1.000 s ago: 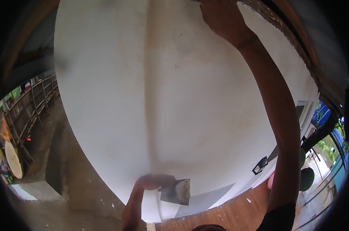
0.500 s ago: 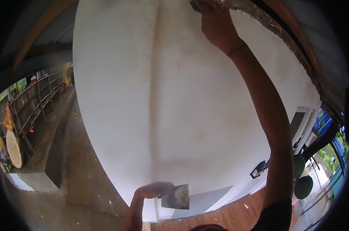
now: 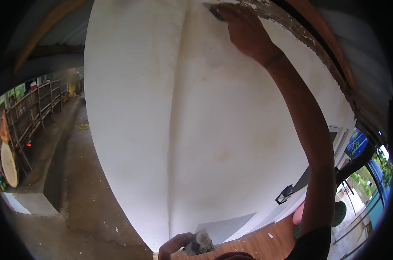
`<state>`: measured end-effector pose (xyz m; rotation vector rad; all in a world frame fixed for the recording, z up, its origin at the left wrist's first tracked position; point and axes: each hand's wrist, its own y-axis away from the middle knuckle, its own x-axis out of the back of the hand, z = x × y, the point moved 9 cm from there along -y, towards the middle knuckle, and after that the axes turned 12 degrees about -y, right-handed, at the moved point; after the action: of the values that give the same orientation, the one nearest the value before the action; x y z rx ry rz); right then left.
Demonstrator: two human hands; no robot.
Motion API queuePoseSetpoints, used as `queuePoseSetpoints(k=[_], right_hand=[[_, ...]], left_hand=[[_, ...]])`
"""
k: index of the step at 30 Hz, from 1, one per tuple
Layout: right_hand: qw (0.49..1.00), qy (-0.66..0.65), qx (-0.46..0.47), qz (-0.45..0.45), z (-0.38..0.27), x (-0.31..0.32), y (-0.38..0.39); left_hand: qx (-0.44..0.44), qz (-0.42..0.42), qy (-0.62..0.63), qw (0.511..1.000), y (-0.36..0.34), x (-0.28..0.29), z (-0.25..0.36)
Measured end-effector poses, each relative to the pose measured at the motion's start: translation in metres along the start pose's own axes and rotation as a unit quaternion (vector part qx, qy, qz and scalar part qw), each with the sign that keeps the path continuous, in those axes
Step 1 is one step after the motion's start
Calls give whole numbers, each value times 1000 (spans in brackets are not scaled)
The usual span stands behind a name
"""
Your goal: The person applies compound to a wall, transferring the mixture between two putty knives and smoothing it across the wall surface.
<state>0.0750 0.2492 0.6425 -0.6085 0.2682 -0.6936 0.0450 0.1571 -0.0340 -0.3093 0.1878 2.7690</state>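
High on the white wall [image 3: 131, 108], near its upper edge, my right hand [image 3: 246, 32] grips a dark-bladed putty knife [image 3: 215, 10] against the surface, arm stretched upward. My left hand [image 3: 179, 240] is low at the bottom of the view, holding a flat, square metal scraper [image 3: 198, 242] smeared with pale paste. The wall has faint stains and a vertical ridge or shaded seam.
At left are a concrete walkway [image 3: 86, 182], a low ledge [image 3: 32, 203], a stick fence [image 3: 49, 99] and a pale wooden slab [image 3: 9, 164]. Along the right are a wall lantern [image 3: 284, 194], cactus-like green pads [image 3: 339, 213] and a roof beam [image 3: 339, 60]. A wooden floor [image 3: 266, 238] runs below.
My left hand and its scraper have dropped lower. My right hand has shifted slightly along the top of the wall, bringing the knife into fuller view, and the view has shifted.
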Motion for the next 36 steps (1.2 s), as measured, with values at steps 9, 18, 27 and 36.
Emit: queuePoseSetpoints(k=[9,18,27,36], right_hand=[[998,-16,-55,-30,-43,-46,13],[993,2,-109,-32,12,-33,-17],[990,-63,-62,-114,-61,-21,29],[994,-13,-98,-53,17,-42,-21]], left_hand=[[42,69,33,996,9,-1,-16],[33,52,-71,996,7,14,-1],[12,260,158,952,102,-24,67],[-189,188,-174,948,101,-21,99]])
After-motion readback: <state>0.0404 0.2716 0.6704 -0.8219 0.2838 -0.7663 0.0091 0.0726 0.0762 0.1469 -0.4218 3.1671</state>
